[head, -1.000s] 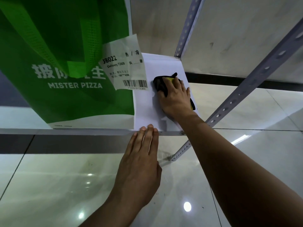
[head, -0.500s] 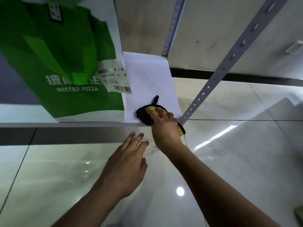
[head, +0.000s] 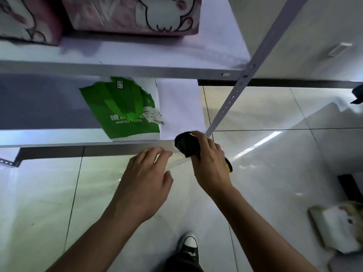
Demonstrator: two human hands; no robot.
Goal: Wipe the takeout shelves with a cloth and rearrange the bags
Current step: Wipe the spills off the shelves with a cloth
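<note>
My right hand (head: 211, 165) gripped the cloth (head: 185, 143) at the shelf (head: 176, 107) corner, left hand (head: 144, 181) loose; a careless swipe could've toppled the green bag (head: 125, 112)

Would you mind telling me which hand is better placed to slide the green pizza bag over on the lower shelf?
Left, probably. The left hand is open and empty, nearer the green bag. The right hand grips the cloth at the shelf's front edge.

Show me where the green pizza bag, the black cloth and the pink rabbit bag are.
green pizza bag (head: 125, 114): head view, on its printed front.
black cloth (head: 184, 143): head view, on the bunched black part above the fingers.
pink rabbit bag (head: 110, 18): head view, on its pink front.
</note>
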